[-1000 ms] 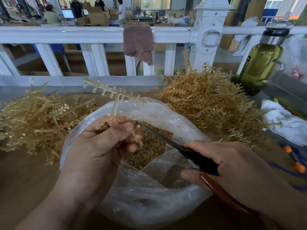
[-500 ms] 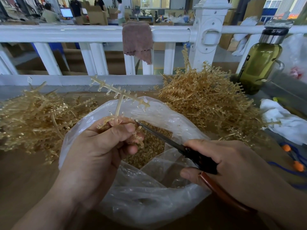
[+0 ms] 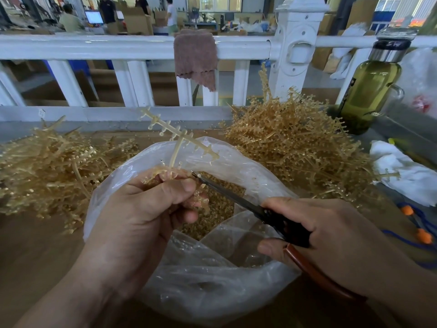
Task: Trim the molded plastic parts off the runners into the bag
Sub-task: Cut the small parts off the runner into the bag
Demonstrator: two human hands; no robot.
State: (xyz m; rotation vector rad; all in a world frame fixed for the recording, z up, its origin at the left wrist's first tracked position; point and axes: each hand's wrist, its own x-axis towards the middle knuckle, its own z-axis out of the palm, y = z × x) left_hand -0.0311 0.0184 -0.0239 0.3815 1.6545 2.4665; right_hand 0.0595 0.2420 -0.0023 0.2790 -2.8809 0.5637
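Left hand [image 3: 146, 209] first: its fingers are curled and the thumb is pressed over them, pinching the lower branch of a pale runner [image 3: 176, 147] right over the mouth of the bag. The stem stands up out of the fist, and the top cross-branch, with its little stubs, tilts over the far rim.

The right hand [image 3: 331, 237] is wrapped round the red-brown handles of the scissors [image 3: 227, 192]. The thumb lies along the black pivot and the fingers are curled underneath. The blades show as one thin dark line, so they look close together. The tip sits just beside the left fingertips, at the branch being worked.

On handling, this runner looks feather-light, thin and springy, stiff enough to stand but likely to flex and flick under the cut. The best hold is probably just where it is now, pinched close to the cutting point, so that each part drops straight down.

Below, the clear plastic bag [image 3: 212, 292] gapes open on the wooden tabletop [image 3: 35, 245], with a bed of golden trimmed parts [image 3: 220, 209] already inside. Outward, a tangled left pile of runners [image 3: 47, 166] lies just beside the bag, and a taller right pile [image 3: 295, 147] sits beside its other flank.

Further right there is a white cloth [image 3: 406, 171] and a green bottle [image 3: 369, 91]. Behind everything, a brown rag [image 3: 196, 58] hangs over the white railing [image 3: 94, 47].
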